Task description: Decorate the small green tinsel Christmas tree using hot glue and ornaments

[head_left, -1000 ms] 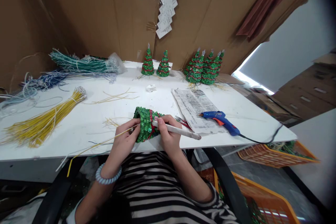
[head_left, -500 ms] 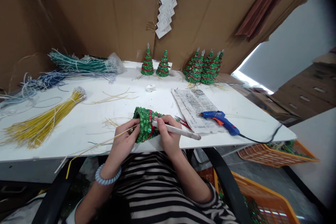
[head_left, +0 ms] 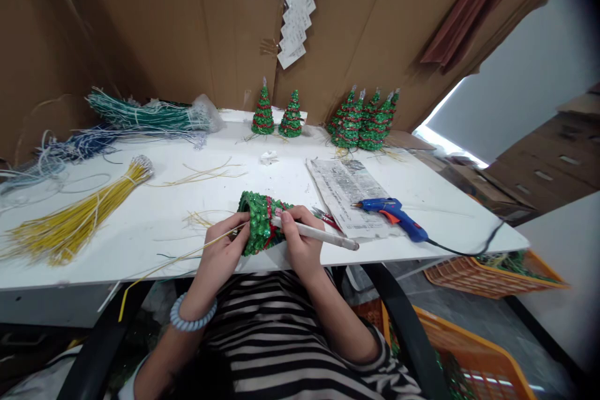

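Note:
A green tree ornament with red trim (head_left: 257,223) lies on its side at the table's front edge, its hollow base facing left. My left hand (head_left: 224,250) is closed at that base, fingertips partly inside, with a yellow wire (head_left: 173,260) between the fingers and trailing down past the edge. My right hand (head_left: 302,247) grips a white pen-like stick (head_left: 323,235) slanting across the ornament, its left end against the red trim. The right fingers hidden under the ornament cannot be made out.
A blue glue gun (head_left: 394,215) lies on a folded newspaper (head_left: 349,187), beside red-handled tools (head_left: 328,219). Yellow wires in a bundle (head_left: 89,209) lie left, green ones (head_left: 140,114) behind. Finished-looking trees (head_left: 349,125) stand at the back. Orange crates (head_left: 492,278) sit below right.

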A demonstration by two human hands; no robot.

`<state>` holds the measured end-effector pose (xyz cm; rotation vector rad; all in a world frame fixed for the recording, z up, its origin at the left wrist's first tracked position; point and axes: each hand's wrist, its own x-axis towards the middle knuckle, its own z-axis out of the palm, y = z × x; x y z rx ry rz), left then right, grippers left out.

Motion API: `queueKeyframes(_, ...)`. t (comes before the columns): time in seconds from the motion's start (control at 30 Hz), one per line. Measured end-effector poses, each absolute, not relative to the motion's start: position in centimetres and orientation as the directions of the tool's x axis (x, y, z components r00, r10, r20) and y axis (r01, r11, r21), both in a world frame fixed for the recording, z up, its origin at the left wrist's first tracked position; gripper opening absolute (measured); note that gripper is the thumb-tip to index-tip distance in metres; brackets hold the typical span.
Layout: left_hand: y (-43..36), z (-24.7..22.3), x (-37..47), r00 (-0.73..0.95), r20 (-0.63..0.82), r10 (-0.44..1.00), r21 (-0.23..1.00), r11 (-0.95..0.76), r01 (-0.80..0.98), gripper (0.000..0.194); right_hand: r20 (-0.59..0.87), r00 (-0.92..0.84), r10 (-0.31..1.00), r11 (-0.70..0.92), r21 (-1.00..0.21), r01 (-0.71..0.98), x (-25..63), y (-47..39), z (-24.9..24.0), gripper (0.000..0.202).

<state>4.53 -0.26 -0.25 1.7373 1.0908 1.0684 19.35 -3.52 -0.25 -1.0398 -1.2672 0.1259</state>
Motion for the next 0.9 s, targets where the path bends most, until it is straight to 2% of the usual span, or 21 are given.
queueKeyframes(0.9,-0.4,-0.18,4.52,0.244,0.276,0.93,0.896,-0.34,0.284,0.031,0.688,0.362,0.629,0.541,-0.722,0.431,19.38,-3.64,-0.07,0.029)
